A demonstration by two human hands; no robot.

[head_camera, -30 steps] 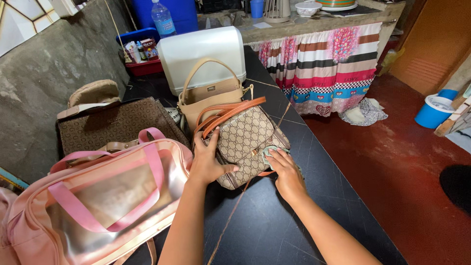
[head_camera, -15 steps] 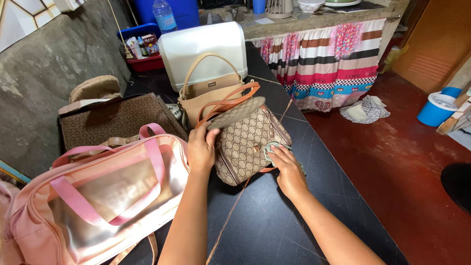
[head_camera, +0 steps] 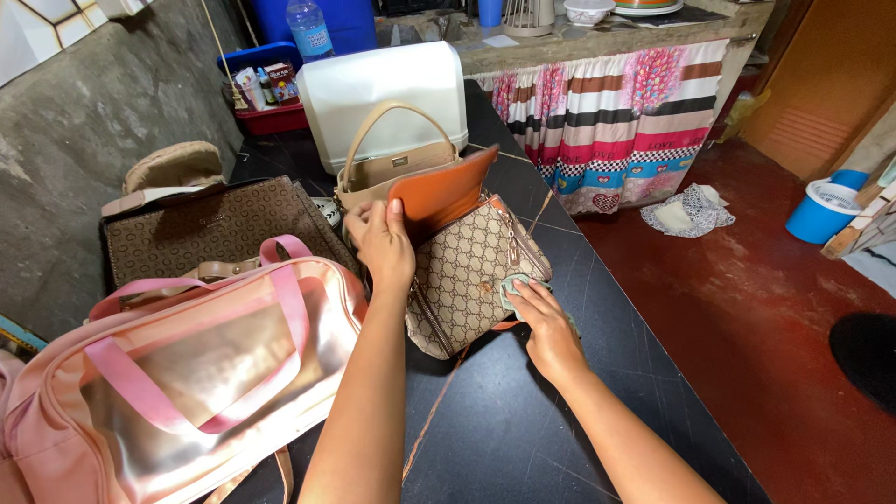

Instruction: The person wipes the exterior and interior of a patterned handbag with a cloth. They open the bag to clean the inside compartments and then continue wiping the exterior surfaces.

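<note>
While four bags (head_camera: 224, 229) stand by, both hands grip: left (head_camera: 381, 245) flap (head_camera: 439, 191), right (head_camera: 541, 317) cloth (head_camera: 513, 285).

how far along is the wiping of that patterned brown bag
Done: the orange-lined flap is lifted open by the left hand. In hand: the right hand presses a greenish cloth on the patterned bag front. Left: can't tell how much is clean.

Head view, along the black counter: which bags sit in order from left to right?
Pink duffel bag → dark brown patterned bag → tan handbag → patterned flap bag, its flap lifted by the left hand, the right hand pressing a cloth on it.
</note>
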